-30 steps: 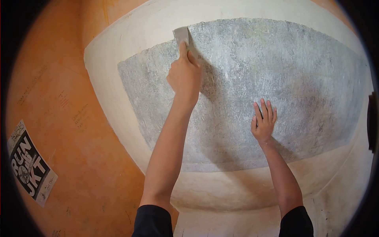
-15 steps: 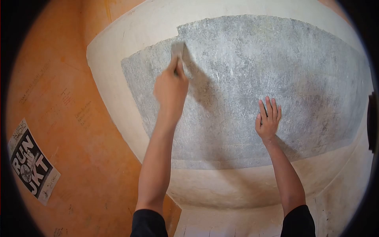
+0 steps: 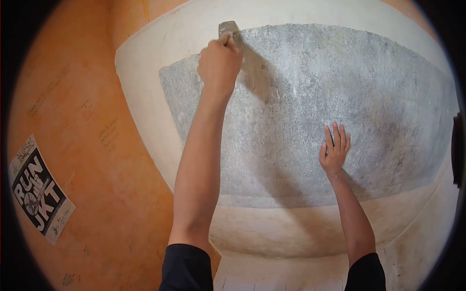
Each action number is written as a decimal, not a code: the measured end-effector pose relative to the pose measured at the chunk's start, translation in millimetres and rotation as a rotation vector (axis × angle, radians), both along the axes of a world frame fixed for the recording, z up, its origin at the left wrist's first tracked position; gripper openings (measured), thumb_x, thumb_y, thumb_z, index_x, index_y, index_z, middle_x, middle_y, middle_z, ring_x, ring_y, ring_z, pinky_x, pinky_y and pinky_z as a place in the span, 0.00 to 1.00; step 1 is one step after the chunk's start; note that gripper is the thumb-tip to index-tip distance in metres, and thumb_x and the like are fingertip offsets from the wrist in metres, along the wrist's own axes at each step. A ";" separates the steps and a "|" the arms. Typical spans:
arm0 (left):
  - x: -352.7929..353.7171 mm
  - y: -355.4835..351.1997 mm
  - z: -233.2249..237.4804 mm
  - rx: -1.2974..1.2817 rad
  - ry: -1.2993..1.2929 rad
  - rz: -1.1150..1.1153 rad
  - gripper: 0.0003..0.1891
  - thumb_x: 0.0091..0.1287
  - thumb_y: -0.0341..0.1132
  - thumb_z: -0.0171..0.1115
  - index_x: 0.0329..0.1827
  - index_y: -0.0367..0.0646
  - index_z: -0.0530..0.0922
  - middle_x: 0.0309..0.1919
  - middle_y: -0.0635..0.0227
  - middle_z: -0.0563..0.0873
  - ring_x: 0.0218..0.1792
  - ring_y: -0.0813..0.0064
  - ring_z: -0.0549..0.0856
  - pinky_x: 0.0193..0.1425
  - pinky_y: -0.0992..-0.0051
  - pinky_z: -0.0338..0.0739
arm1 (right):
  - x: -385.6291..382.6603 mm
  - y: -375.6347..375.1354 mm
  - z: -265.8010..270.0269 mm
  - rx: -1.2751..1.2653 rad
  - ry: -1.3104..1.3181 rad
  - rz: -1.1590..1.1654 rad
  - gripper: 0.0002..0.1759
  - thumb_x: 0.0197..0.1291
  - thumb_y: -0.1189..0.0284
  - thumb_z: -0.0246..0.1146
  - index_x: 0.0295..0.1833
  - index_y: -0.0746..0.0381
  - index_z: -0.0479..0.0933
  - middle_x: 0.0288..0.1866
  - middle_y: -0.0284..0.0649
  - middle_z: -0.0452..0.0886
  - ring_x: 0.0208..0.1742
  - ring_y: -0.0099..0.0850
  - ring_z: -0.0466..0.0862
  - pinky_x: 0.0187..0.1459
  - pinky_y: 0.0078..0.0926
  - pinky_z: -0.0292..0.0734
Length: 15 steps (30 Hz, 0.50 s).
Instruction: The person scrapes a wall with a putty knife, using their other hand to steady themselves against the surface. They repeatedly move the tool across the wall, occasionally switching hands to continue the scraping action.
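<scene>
My left hand (image 3: 219,65) is closed around a scraper (image 3: 227,28) with a flat, wide blade. The blade lies at the upper left edge of a rough grey patch (image 3: 291,87), where the grey meets the white wall (image 3: 145,68). The scraper's handle is hidden inside my fingers. Lower and to the right, my right hand (image 3: 335,154) rests with its palm against the grey patch, fingers stretched out and holding nothing. A shadow of my left hand and arm falls across the grey area.
An orange wall (image 3: 87,160) with handwriting meets the white wall on the left. On it hangs a black and white poster (image 3: 39,191) reading "RUN JKT". A dark object (image 3: 457,150) stands at the right edge. Pale boards (image 3: 281,276) show below.
My left hand has moved up and slightly right with the scraper, from the grey patch's left part to its stepped upper edge. My right hand stays flat on the patch. The view has shifted slightly.
</scene>
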<state>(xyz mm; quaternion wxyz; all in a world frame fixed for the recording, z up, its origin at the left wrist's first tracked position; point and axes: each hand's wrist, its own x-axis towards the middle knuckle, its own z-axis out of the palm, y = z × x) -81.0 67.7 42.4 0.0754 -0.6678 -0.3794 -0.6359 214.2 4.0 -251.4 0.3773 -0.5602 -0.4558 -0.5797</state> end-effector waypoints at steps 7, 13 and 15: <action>-13.9 -13.5 -67.9 -0.158 0.085 0.004 0.17 0.73 0.47 0.58 0.58 0.55 0.87 0.41 0.49 0.90 0.46 0.49 0.89 0.51 0.58 0.83 | 0.0 -0.7 0.2 0.001 0.019 0.013 0.28 0.69 0.67 0.52 0.74 0.54 0.73 0.80 0.41 0.67 0.82 0.44 0.61 0.79 0.55 0.46; 0.4 5.2 -4.4 -0.023 0.014 0.002 0.17 0.73 0.47 0.58 0.57 0.54 0.87 0.41 0.48 0.90 0.47 0.48 0.89 0.52 0.58 0.83 | 2.0 0.2 1.2 -0.002 0.006 0.006 0.28 0.69 0.66 0.52 0.74 0.54 0.73 0.80 0.41 0.67 0.82 0.44 0.61 0.80 0.54 0.46; -2.9 1.8 15.6 -0.111 0.002 0.040 0.18 0.73 0.48 0.56 0.57 0.54 0.87 0.42 0.46 0.89 0.47 0.46 0.88 0.53 0.57 0.82 | 1.4 0.1 -0.9 -0.004 -0.006 -0.005 0.28 0.69 0.66 0.52 0.74 0.55 0.73 0.79 0.41 0.67 0.82 0.44 0.61 0.80 0.53 0.45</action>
